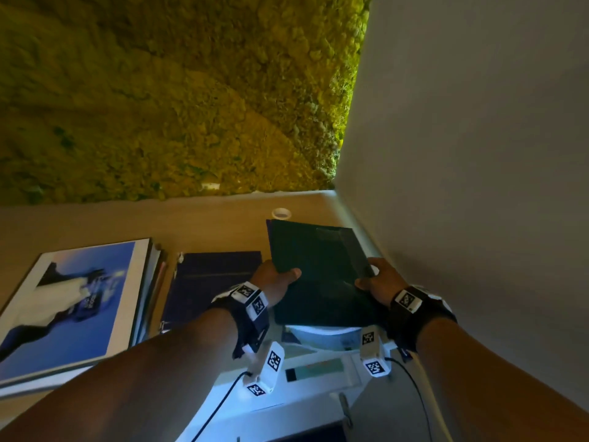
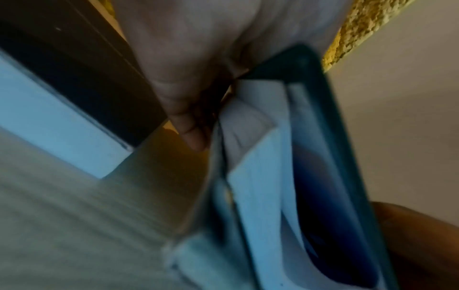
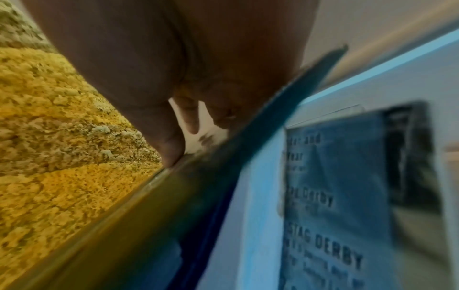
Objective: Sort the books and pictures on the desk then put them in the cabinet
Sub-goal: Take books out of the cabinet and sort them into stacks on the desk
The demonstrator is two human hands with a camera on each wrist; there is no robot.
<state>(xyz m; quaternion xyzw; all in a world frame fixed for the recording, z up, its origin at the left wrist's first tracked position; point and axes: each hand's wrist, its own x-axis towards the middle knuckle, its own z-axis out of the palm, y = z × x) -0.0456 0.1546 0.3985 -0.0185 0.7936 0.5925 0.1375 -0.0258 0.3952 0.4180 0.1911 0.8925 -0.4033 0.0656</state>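
I hold a stack topped by a dark green book (image 1: 318,269) above the desk's right end. My left hand (image 1: 275,279) grips its left edge, thumb on the cover. My right hand (image 1: 376,279) grips the right edge the same way. Under the green cover lie white and blue sheets (image 2: 263,196), seen in the left wrist view. In the right wrist view the green cover's edge (image 3: 285,109) runs under my right hand's fingers (image 3: 171,145), and a white item with a blue printed panel (image 3: 330,196) lies below. A framed blue picture (image 1: 67,301) and a dark blue book (image 1: 210,282) lie on the desk to the left.
The wooden desk (image 1: 159,221) ends at a moss-covered wall (image 1: 178,90) behind and a plain grey wall (image 1: 478,154) on the right. A small white ring (image 1: 281,213) sits in the desk near the back. White papers (image 1: 318,368) lie below my wrists.
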